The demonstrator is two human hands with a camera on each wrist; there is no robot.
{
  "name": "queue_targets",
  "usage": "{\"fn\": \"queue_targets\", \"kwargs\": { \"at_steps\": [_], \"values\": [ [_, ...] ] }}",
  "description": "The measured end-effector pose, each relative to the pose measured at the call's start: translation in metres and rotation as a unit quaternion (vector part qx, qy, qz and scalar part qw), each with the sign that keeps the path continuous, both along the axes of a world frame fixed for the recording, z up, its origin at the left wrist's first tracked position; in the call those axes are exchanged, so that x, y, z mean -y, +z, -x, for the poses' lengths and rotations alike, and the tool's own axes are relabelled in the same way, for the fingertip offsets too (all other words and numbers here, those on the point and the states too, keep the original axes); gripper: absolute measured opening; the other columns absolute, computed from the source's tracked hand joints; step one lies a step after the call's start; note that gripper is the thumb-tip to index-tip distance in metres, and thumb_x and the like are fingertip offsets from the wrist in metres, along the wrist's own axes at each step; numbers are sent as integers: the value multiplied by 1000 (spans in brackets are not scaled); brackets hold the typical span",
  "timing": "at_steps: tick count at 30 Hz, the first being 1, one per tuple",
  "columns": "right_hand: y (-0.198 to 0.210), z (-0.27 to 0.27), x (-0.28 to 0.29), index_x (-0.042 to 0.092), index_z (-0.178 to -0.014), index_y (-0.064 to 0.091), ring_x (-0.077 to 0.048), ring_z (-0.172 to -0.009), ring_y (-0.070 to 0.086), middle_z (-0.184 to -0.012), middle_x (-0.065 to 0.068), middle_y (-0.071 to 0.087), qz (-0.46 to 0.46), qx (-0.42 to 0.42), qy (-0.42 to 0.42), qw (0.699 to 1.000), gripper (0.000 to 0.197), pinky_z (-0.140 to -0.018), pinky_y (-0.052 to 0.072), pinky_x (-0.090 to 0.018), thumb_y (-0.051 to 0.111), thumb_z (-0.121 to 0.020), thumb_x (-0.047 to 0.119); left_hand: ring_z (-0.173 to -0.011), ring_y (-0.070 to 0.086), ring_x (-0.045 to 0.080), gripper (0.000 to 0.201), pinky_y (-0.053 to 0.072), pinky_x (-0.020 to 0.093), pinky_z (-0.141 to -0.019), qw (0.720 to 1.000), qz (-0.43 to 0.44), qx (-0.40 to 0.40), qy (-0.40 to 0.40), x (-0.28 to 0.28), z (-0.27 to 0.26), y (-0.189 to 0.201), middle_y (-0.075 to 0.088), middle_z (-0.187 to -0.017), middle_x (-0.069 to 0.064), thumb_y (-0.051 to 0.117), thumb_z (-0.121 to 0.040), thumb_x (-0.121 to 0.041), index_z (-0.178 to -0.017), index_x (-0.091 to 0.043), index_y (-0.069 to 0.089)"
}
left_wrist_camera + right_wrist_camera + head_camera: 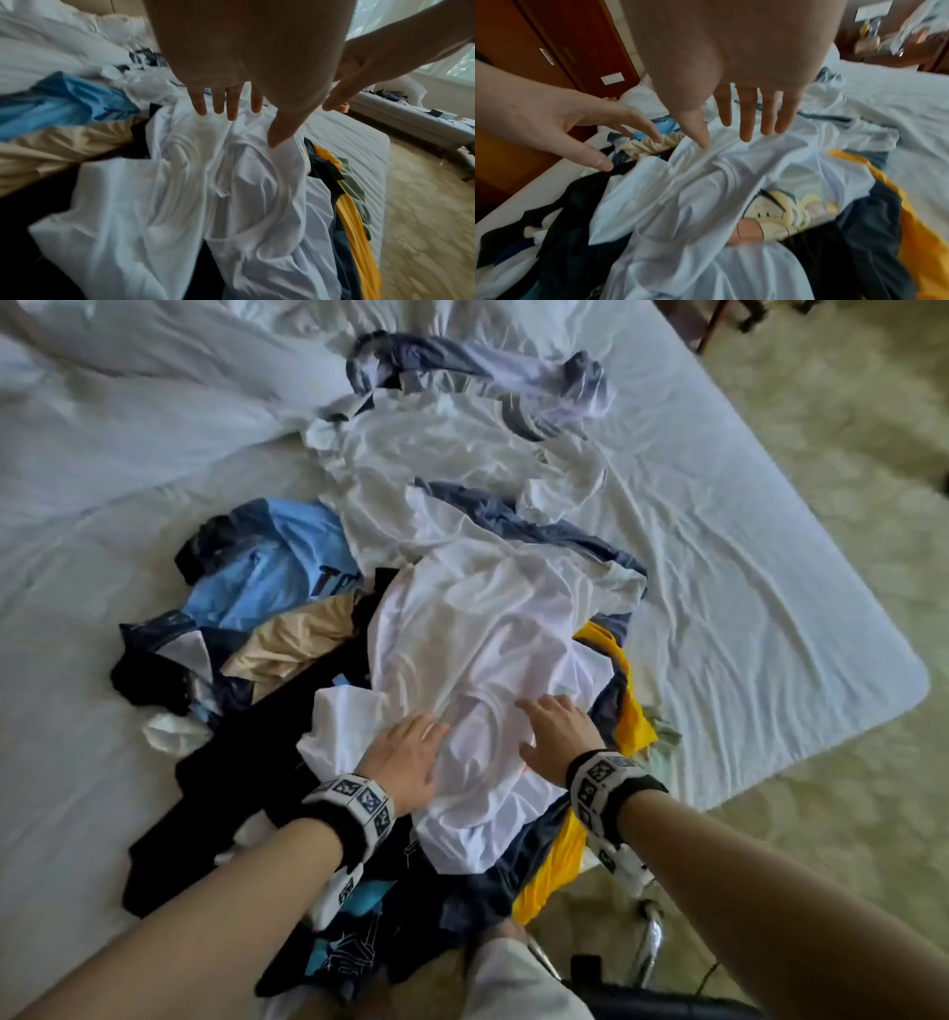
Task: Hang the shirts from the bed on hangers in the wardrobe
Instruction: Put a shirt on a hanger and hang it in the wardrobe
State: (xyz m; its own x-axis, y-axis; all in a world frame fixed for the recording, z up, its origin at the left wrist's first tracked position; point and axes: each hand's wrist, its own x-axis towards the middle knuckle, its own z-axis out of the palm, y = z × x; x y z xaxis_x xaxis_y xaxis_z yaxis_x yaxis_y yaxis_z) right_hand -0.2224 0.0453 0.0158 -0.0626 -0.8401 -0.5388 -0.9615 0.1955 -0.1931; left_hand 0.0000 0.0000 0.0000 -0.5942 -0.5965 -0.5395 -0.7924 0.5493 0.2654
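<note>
Your left hand point(405, 757) and right hand point(557, 731) lie flat, fingers straight, on the white shirt point(482, 649), whose cartoon print point(782, 215) only your right wrist view shows.

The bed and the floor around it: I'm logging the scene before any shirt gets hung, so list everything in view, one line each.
white shirt: one, white, top of the pile, under both hands; a cartoon print shows in the right wrist view
light blue shirt: one, light blue with dark lettering, left part of the pile
beige garment: one, beige, below the light blue shirt
black garment: one, black, left near edge of the pile
yellow garment: one, yellow, right edge of the pile
bed sheet: one, white, wrinkled, under everything
carpet: one, beige, right of the bed
left hand: fingers straight, on the white shirt
right hand: fingers straight, on the white shirt
</note>
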Motion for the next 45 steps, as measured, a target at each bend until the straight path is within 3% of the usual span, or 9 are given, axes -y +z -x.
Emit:
{"fn": "queue_targets", "kwargs": {
  "at_steps": [10, 14, 17, 22, 26, 29, 36, 42, 45],
  "values": [
    [-92, 25, -3, 19, -142, 34, -35, -146, 24, -138, -10, 54, -107, 120, -209, 965, 56, -103, 45, -44, 61, -93, 25, -140, 30, 16, 58, 27, 33, -117, 999, -25, -28, 12, -4, 45, -50, 31, -152, 0, 53, -96, -23, -148, -21, 27],
    [-106, 18, 18, 19, -147, 30, -24, -116, 55, -110, -1, 63, -34, 250, -452, 855, 66, -87, 48, -30, 65, -91, 21, -138, 33, 16, 55, 28, 31, -114, 998, -39, -36, 18, 1, 46, -71, 33, -151, -2, 51, -97, -24, -147, -22, 29],
    [-124, 7, 30, 12, -139, 46, -26, -102, 66, -94, -3, 71, -63, 280, -528, 800, 64, -94, 53, -41, 74, -84, 32, -132, 39, 17, 51, 32, 32, -108, 998, -67, -11, 10, -1, 44, -86, 38, -145, -3, 53, -96, -25, -142, -22, 34],
    [-136, -6, 29, 11, -91, 72, -22, -79, 66, -85, -4, 72, -80, 219, -358, 904, 18, -76, 55, -33, 62, -93, 26, -119, 52, 21, 38, 44, 36, -95, 993, -98, 67, -2, -2, 48, -105, 52, -130, 0, 59, -95, -35, -128, -21, 45],
    [-143, -21, 6, 16, -95, 70, -23, -93, 61, -97, -1, 67, 58, 187, -63, 979, 10, -81, 53, -36, 66, -85, 14, -113, 60, 22, 23, 45, 34, -92, 984, -90, 148, -46, -3, 47, -119, 63, -122, 1, 54, -97, -33, -119, -24, 56],
    [-150, -30, -8, 23, -109, 70, -20, -103, 63, -107, 4, 69, 72, 161, 159, 971, 43, -89, 53, -36, 74, -69, 6, -117, 59, 18, 25, 37, 33, -97, 981, -67, 168, -73, -4, 45, -123, 65, -120, -3, 57, -95, -25, -120, -26, 58],
    [-124, -36, 5, 16, -108, 66, -26, -90, 68, -98, -4, 71, -126, 49, 266, 954, 21, -100, 42, -36, 54, -95, 27, -122, 53, 20, 31, 32, 39, -102, 984, -122, 120, -49, 0, 32, -123, 61, -124, -3, 63, -88, -27, -119, -27, 56],
    [-96, -46, 15, 19, -91, 75, -21, -67, 62, -78, 0, 73, -70, 99, 266, 956, 27, -102, 39, -35, 49, -91, 23, -110, 54, 24, 25, 33, 35, -107, 981, -182, 57, -46, -6, 29, -97, 60, -104, 4, 59, -90, -43, -92, -18, 59],
    [-63, -52, 32, 10, -88, 75, -29, -75, 66, -79, -10, 71, -58, 130, 226, 964, 27, -87, 51, -32, 52, -91, 25, -110, 59, 31, 33, 40, 31, -93, 969, -240, 49, 20, 2, 27, -71, 65, -112, 15, 48, -99, -35, -104, -6, 65]
  ]
}}
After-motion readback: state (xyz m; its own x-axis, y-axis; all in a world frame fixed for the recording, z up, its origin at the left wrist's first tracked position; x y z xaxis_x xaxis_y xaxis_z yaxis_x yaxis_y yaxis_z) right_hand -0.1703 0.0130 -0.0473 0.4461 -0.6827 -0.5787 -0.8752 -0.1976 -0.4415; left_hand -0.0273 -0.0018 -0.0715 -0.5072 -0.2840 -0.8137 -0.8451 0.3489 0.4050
